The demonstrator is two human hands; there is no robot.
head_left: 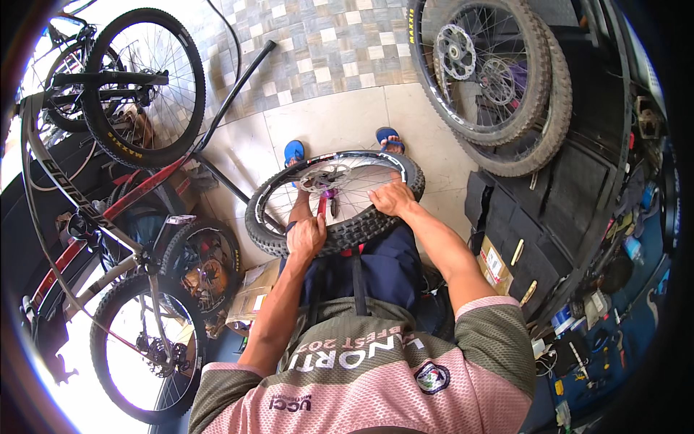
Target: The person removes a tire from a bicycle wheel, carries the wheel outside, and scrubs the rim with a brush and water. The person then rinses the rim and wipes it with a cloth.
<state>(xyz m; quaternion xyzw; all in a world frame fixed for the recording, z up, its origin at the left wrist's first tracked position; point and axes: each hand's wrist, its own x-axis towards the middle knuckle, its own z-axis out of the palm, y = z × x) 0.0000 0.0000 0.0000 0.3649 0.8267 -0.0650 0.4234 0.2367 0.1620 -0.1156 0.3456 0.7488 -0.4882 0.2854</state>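
Observation:
A bicycle wheel with a knobby black tyre (358, 233) lies tilted across my lap, its brake disc (324, 178) and purple hub (330, 194) facing up. My left hand (307, 236) is closed over the near left part of the tyre and rim. A slim red piece (322, 202) stands up from that hand's fingers toward the hub; I cannot make out whether the hand holds it. On the right side, my right hand (392, 199) grips the tyre and rim, its thumb toward the spokes. The fingers' undersides are hidden.
Bicycles with a grey frame (116, 271) and a front wheel (144, 88) crowd the left. Two muddy wheels (535, 137) lean at the upper right. Tools (600, 347) lie on a blue surface at the lower right. A cardboard box (253, 293) sits by my left arm.

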